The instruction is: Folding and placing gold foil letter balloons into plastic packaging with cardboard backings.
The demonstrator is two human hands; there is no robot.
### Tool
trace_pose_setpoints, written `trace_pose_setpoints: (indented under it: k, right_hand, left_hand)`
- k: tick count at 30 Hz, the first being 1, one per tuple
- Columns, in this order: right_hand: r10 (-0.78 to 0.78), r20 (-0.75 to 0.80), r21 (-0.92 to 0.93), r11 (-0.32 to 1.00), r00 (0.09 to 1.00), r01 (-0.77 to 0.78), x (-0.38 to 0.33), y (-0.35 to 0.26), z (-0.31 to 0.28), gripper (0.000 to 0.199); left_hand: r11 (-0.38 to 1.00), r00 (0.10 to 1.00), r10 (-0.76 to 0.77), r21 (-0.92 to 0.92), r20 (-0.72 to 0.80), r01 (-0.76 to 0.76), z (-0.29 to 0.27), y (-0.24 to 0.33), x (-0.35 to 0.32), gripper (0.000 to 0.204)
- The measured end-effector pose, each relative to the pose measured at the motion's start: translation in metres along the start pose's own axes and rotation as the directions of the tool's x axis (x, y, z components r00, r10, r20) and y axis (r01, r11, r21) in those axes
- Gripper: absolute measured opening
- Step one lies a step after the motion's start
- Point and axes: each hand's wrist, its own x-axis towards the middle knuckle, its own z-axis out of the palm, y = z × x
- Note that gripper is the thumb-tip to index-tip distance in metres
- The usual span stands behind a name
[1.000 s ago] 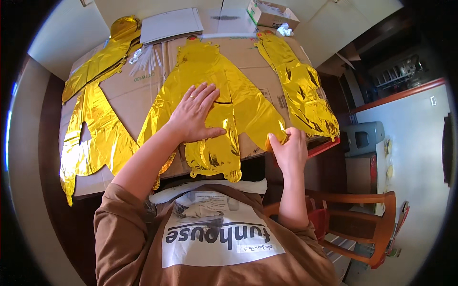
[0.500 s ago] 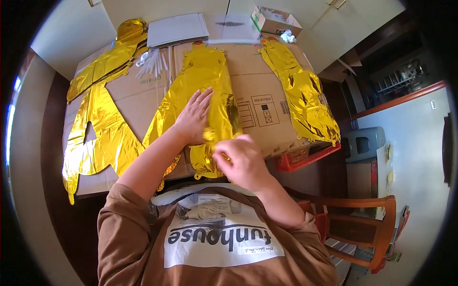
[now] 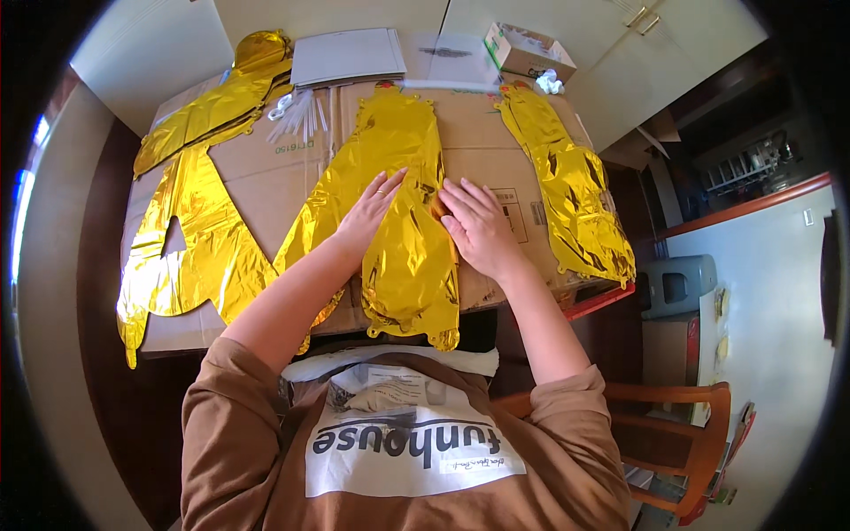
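A flat, uninflated gold foil balloon (image 3: 412,274) lies in the middle of the cardboard-covered table, its near end hanging toward my body. Across its upper left part rests my left hand (image 3: 374,211), open, fingers stretched out and pointing away from me. My right hand (image 3: 482,228) is open too, with its fingertips against the foil's right edge and the palm over the cardboard (image 3: 496,199). To the left lies a gold A-shaped foil balloon (image 3: 208,257). Another crinkled gold foil balloon (image 3: 575,199) lies at the right.
Folded gold foil (image 3: 199,124) lies at the far left. Beside it are clear straws (image 3: 305,119) and a small white roll (image 3: 282,106). White boards (image 3: 347,57), an open box (image 3: 529,51) and crumpled tissue (image 3: 550,82) line the back. A wooden chair (image 3: 708,451) stands right.
My right hand has moved away from me, from the balloon's near end to its right edge, and its fingers have straightened. The near part of the foil now lies spread wider and flatter.
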Motion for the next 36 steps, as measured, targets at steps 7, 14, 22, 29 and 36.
trace_pose_setpoints:
  k: [7,14,22,29,36]
  right_hand:
    - [-0.016,0.068,-0.046,0.999,0.998,0.020,-0.002,0.003,-0.007,0.046]
    - [-0.067,0.070,-0.089,0.993,0.995,0.073,-0.005,0.007,-0.005,0.046]
    - [-0.053,0.043,-0.069,0.996,0.998,0.056,-0.007,0.005,-0.003,0.053]
    - [-0.025,0.116,-0.109,0.993,0.993,0.038,-0.006,0.003,-0.010,0.058]
    - [-0.021,0.166,-0.084,0.996,0.986,0.035,-0.005,0.002,-0.013,0.064]
  left_hand:
    - [0.955,0.994,0.051,-0.296,0.098,-0.020,-0.044,-0.014,0.000,0.087]
    - [0.571,0.989,-0.097,-0.820,-0.111,-0.037,-0.042,-0.018,-0.004,0.110]
    - [-0.186,0.876,-0.457,-0.980,0.151,0.071,-0.072,-0.059,0.014,0.069]
    - [0.285,0.975,-0.214,-0.958,-0.061,0.002,-0.088,-0.057,0.084,0.027]
    - [0.536,0.932,-0.339,-0.841,-0.131,0.076,-0.035,-0.045,0.100,0.037]
